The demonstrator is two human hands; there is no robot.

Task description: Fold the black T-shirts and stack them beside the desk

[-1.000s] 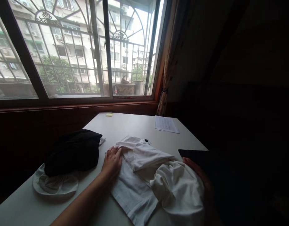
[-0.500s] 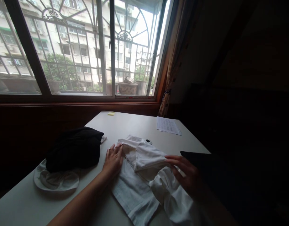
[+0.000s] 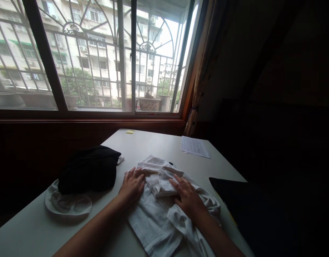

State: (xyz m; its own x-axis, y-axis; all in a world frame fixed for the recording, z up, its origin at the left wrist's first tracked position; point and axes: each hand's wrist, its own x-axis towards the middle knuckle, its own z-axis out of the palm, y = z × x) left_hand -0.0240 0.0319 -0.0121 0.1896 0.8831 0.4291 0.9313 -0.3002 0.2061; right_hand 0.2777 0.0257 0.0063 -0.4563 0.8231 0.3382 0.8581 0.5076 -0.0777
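Observation:
A white cloth garment [image 3: 151, 221], perhaps a shirt, lies partly folded and creased on the white table [image 3: 151, 141]. My left hand [image 3: 132, 182] rests flat on its upper left edge, fingers spread. On the folded-over part near the middle lies my right hand [image 3: 187, 194], its fingers stretched out and apart, pressing the fabric. Loose cloth bunches up below and to the right of that hand. Behind the garment a small dark round thing [image 3: 172, 164] peeks out, mostly covered.
To the left, a folded black garment [image 3: 89, 171] sits partly on a white cap-like cloth item [image 3: 69, 206]. Printed sheets [image 3: 196, 146] and a yellow sticky note [image 3: 130, 131] lie toward the far edge. A dark flat object [image 3: 234, 192] is at the right. Beyond stands a barred window [image 3: 100, 71].
My right hand has moved left from the garment's right side onto its middle, bringing cloth inward, and its fingers now lie flat. My left hand stays at the upper left edge.

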